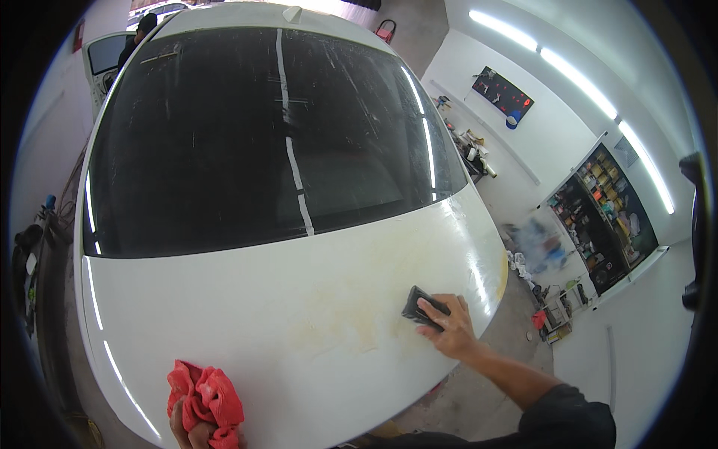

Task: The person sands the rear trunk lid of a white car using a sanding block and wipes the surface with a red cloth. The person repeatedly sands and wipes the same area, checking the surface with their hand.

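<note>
A white car panel (187,307) spreads out below a dark glass window (217,150), with yellowish smears (348,325) across its middle and right part. On the right of the panel, my right hand (449,325) grips a black sanding block (425,305), fingers wrapped over it, its face against the surface. My left hand (187,426) clutches a crumpled red cloth (206,393) at the lower left of the panel; the cloth covers much of that hand.
A person (142,34) stands by an open car door (105,56) at the far left. Shelves (606,213) packed with cans and bottles fill a wall recess on the right. A small rack (557,310) stands below them. A dark pegboard (502,93) hangs farther back.
</note>
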Available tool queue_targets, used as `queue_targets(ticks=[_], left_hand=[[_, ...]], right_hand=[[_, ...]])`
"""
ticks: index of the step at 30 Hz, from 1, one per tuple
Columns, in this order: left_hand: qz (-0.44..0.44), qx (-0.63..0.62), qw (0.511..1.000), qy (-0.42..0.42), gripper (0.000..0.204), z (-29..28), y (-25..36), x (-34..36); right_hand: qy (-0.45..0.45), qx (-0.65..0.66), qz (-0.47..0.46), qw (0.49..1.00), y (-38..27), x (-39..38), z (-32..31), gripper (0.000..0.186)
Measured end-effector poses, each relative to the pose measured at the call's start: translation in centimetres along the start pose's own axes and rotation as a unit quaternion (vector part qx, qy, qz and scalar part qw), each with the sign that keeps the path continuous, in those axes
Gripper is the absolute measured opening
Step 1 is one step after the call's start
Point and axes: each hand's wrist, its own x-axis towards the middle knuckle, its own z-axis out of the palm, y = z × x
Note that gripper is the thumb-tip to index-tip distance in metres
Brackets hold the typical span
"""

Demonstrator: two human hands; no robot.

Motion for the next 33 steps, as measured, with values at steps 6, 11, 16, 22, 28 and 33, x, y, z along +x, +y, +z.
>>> queue_targets(ticks=[6, 11, 16, 22, 28, 33], left_hand=[[-0.001, 0.006, 1.0, -0.001, 0.04, -0.6, 0.4, 0.6], [0.001, 0.004, 1.0, 0.002, 0.037, -0.2, 0.6, 0.8], [0.009, 0.009, 1.0, 0.003, 0.035, -0.4, 0.7, 1.0], [-0.017, 0.02, 1.0, -0.011, 0.036, -0.4, 0.4, 0.6], [-0.019, 0.034, 0.999, -0.009, 0.039, 0.3, -0.2, -0.1], [-0.049, 0.072, 0.996, -0.018, 0.042, 0.2, 0.0, -0.8]], right_hand=[[0.052, -0.107, 0.15, 0.981, 14.8, 7.7, 0.6, 0.046], [-0.017, -0.026, -0.056, 0.998, 3.6, 0.4, -0.8, 0.062], [-0.026, -0.036, -0.069, 0.997, 11.4, 2.3, 0.0, 0.059], [-0.025, -0.009, -0.024, 0.999, 10.6, 4.2, 0.9, 0.048], [-0.068, 0.013, -0.122, 0.99, 10.6, 4.7, -0.5, 0.063], [-0.002, 0.038, 0.129, 0.991, 13.6, 7.3, 0.1, 0.052]])
